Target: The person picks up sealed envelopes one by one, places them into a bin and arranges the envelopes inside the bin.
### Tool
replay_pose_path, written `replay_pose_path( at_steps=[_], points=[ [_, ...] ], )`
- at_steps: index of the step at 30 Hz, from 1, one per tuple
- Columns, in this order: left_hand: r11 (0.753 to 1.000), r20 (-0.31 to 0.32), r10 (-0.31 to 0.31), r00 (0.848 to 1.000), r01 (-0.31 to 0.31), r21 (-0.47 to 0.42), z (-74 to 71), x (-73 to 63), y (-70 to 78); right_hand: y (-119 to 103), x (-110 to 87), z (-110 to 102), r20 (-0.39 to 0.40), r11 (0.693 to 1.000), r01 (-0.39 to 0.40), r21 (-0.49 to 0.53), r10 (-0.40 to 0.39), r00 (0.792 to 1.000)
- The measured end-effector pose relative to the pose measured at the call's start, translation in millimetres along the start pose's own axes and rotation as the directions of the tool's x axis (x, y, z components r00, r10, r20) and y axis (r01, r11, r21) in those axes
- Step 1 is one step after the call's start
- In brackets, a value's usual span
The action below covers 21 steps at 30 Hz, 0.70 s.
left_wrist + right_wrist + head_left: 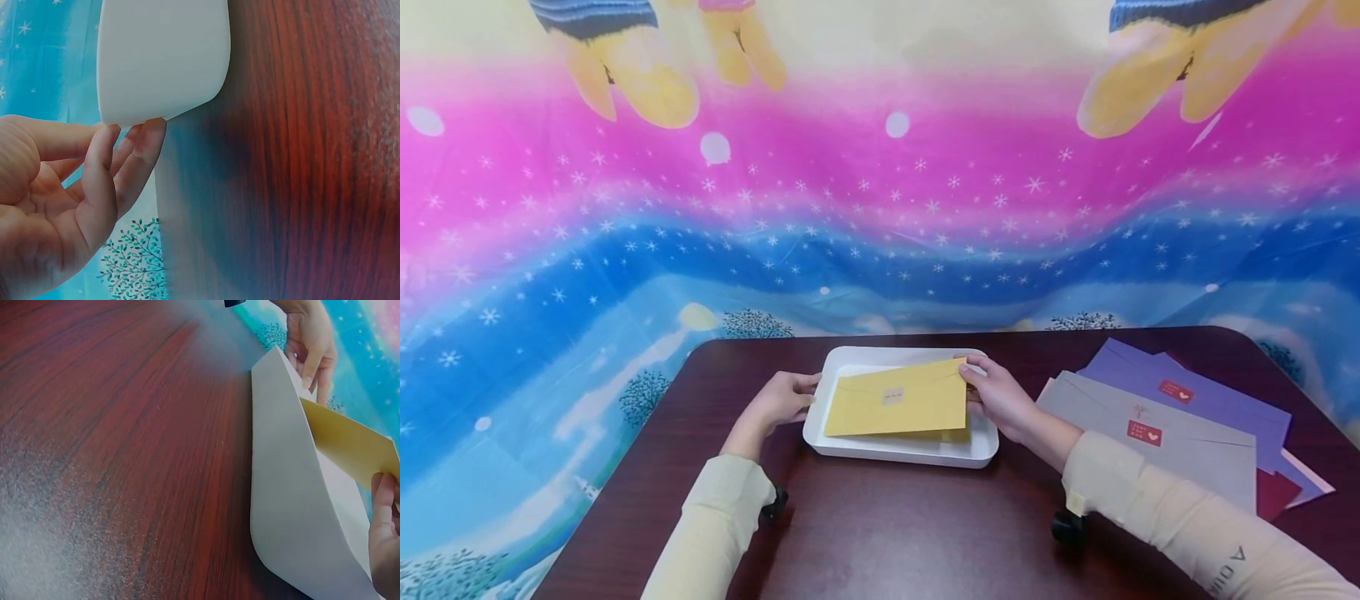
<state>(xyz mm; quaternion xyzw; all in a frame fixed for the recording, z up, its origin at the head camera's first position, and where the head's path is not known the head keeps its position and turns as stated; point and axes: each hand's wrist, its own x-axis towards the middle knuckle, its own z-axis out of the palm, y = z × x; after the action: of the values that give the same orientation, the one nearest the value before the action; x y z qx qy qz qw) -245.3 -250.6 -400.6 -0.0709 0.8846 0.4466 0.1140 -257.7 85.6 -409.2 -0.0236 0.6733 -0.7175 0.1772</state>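
Head view shows both forearms reaching in from the lower corners, with the right hand (1002,402) pinching the right edge of a yellow envelope (861,408), thumb on top, while the left hand (781,402) puts bent fingertips to the left end of a white tray (895,454); whether they grip its rim I cannot tell. The envelope is over the tray, tilted, its right end raised, with a small pale label (892,396) at its middle. Below its lower edge a strip of yellow (957,435) shows, too covered to identify. To the right on the dark reddish table (925,533), a grey envelope (1202,442) with a red sticker (1144,432) overlaps a purple envelope (1240,412); the right sleeve (1150,500) hides part of the grey one. A snowflake-patterned cloth (880,233) hangs behind.
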Motion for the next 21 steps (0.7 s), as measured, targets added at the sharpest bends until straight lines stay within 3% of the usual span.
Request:
replay_pose_path(
  at_steps=[10,21],
  points=[
    [1.0,0.0,-0.006,1.0,0.006,-0.002,0.9,-0.4,0.4,-6.1,-3.7,-6.0,0.058,0.996,-0.028,-0.085,0.033,0.998],
    [1.0,-0.003,-0.002,1.0,0.002,0.002,0.5,0.4,-1.5,-14.9,-9.4,-15.8,0.063,0.991,-0.063,-0.118,0.07,0.996]
  ],
)
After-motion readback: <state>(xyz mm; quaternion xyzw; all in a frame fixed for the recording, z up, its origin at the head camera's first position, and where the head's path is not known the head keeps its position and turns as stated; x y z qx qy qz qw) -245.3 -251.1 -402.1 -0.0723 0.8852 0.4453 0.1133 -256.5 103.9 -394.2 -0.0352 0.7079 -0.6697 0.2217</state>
